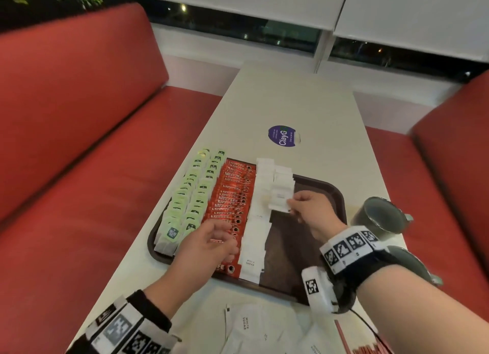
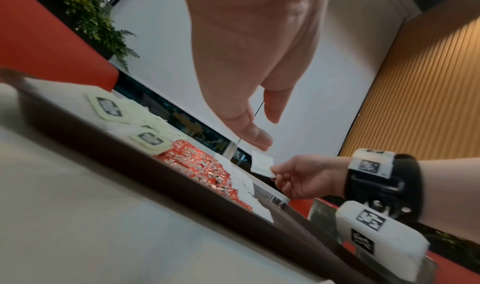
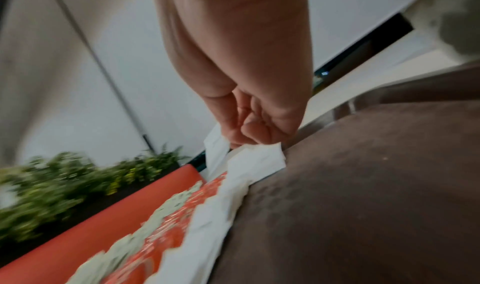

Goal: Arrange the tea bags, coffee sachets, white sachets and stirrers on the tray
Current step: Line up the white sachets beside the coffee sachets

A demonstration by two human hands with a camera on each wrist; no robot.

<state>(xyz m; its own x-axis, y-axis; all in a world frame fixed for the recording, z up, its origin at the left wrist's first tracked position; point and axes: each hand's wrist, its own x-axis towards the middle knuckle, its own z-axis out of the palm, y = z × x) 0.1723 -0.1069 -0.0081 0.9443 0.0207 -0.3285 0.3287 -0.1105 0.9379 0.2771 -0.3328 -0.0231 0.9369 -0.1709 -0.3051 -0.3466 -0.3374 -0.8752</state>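
White sachet [image 1: 280, 200] pinched in my right hand [image 1: 312, 213], above second white row on brown tray [image 1: 336, 192]. Left of it: coffee sachets [image 1: 232, 192], tea bags [image 1: 190, 192]. My left hand [image 1: 209, 242] hovers relaxed, empty, over near coffee sachets. White table [image 1: 291, 99], red benches [image 1: 79, 120] both sides, window far.

1. Tea bags [image 1: 189, 195]: pale green tags with a dark badge.
2. Coffee sachets [image 1: 229, 195]: red with white lettering.
3. Sugar sachets [image 1: 260, 195]: plain white, small dark print.
4. Tray [image 1: 336, 195]: dark brown.
5. Table [image 1: 291, 97]: off-white, with a round blue sticker [image 1: 282, 136].
6. Benches [image 1: 79, 115]: red.
7. Mugs [image 1: 381, 216]: dark, perhaps grey-green.
8. Wristbands [image 1: 352, 247]: black-and-white squares.
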